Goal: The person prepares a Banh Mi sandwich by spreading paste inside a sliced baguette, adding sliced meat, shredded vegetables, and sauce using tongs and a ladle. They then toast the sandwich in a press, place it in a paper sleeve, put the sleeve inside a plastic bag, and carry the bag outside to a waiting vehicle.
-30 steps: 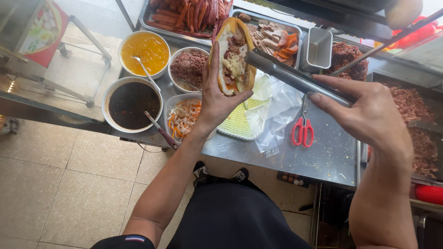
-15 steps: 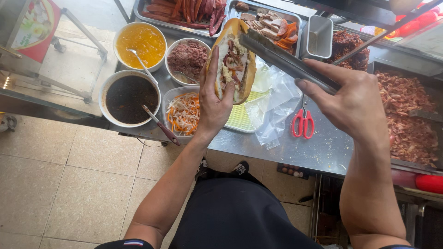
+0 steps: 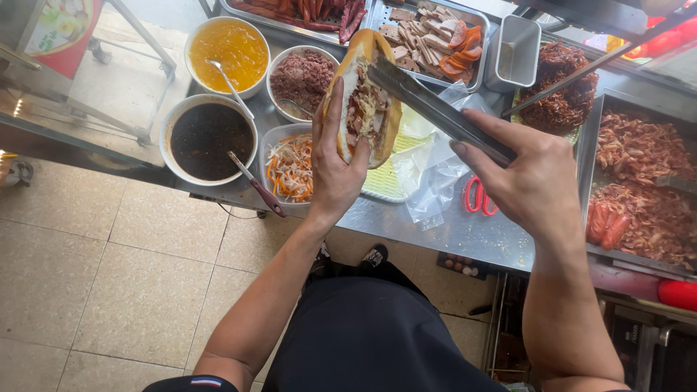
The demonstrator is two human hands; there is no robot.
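My left hand (image 3: 335, 170) grips a split bread roll (image 3: 363, 94) filled with meat, holding it upright over the steel counter (image 3: 435, 232). My right hand (image 3: 534, 181) is shut on long metal tongs (image 3: 435, 109), whose closed tips press into the roll's filling near its top. Just left of the roll stands a container of shredded carrot and white radish (image 3: 289, 168), and behind it a bowl of minced meat (image 3: 301, 74).
A bowl of dark sauce (image 3: 207, 138) and a bowl of orange sauce (image 3: 229, 51) hold spoons at the left. Trays of sliced meats (image 3: 435, 33) and shredded meat (image 3: 639, 174) line the back and right. Red scissors (image 3: 478, 197) and clear plastic bags (image 3: 435, 181) lie on the counter.
The roll and my left hand have stayed over the counter while the tongs' tips moved from beside the roll into its filling. My right hand shifted slightly left.
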